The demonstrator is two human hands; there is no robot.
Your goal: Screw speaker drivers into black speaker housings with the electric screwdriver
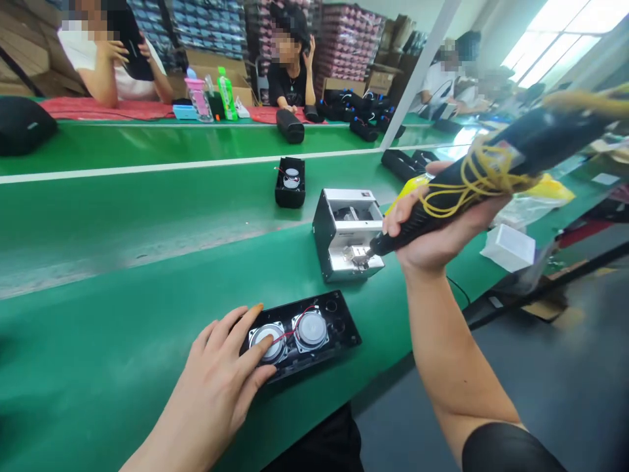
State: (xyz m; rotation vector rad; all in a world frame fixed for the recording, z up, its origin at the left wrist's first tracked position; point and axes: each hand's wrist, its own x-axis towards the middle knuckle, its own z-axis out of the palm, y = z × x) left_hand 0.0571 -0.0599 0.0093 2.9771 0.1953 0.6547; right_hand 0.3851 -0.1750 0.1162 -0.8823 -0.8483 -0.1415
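My left hand (223,370) grips the left end of a black speaker housing (344,321) lying on the green bench. Its thumb is along the near edge and one finger touches the left speaker driver (269,343). The right driver (311,330) is uncovered, and a red wire (295,333) crosses between the two. My right hand (432,229) is wrapped around a black electric screwdriver (442,187), tilted, with a yellow cord (484,174) looped about it. Its front end is at the mouth of a silver and black screw feeder (327,233); the tip's exact contact is hard to see.
Another open speaker housing (289,190) stands on the belt (196,196) beyond the feeder. A white box (511,248) is near the right bench edge. Across the line, co-workers sit among black speakers (289,126) and bottles (226,95). A white post (417,78) rises at centre right.
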